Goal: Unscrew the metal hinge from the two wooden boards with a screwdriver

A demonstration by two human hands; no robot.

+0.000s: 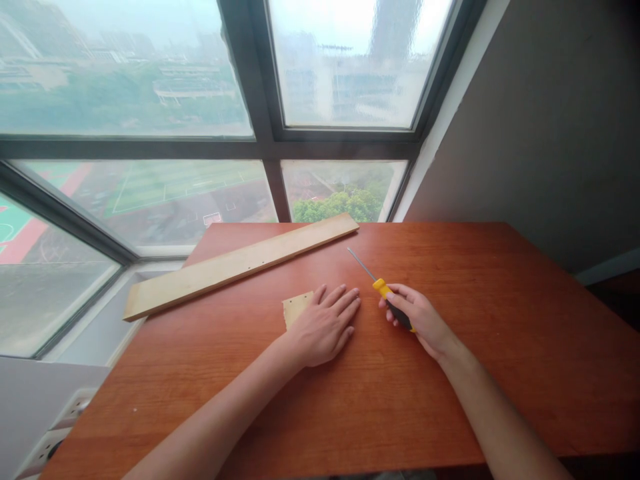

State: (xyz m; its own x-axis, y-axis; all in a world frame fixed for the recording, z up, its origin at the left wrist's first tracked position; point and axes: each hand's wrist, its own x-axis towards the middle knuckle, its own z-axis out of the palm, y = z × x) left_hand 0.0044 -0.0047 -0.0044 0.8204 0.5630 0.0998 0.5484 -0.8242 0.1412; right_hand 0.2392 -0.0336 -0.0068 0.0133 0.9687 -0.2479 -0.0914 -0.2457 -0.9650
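Observation:
My left hand (324,327) lies palm down on the table, its fingers stretched out and a little apart. Beneath it is a small pale wooden piece (296,309) with dark holes along its far edge; the hand covers much of it. In my right hand (419,319) is a screwdriver (399,313) with a yellow and black handle, my fingers wrapped round it. Its thin metal shaft points up and to the left, apart from the wood. Beyond both hands a long pale wooden board (240,268) lies slantwise, with a few small dark holes in its near side.
The reddish-brown wooden table (480,387) reaches to the window frame (340,142) at the back. The board's left end juts past the table's left edge. Wall sockets (75,408) are at the lower left, and a grey wall (540,127) rises at the right.

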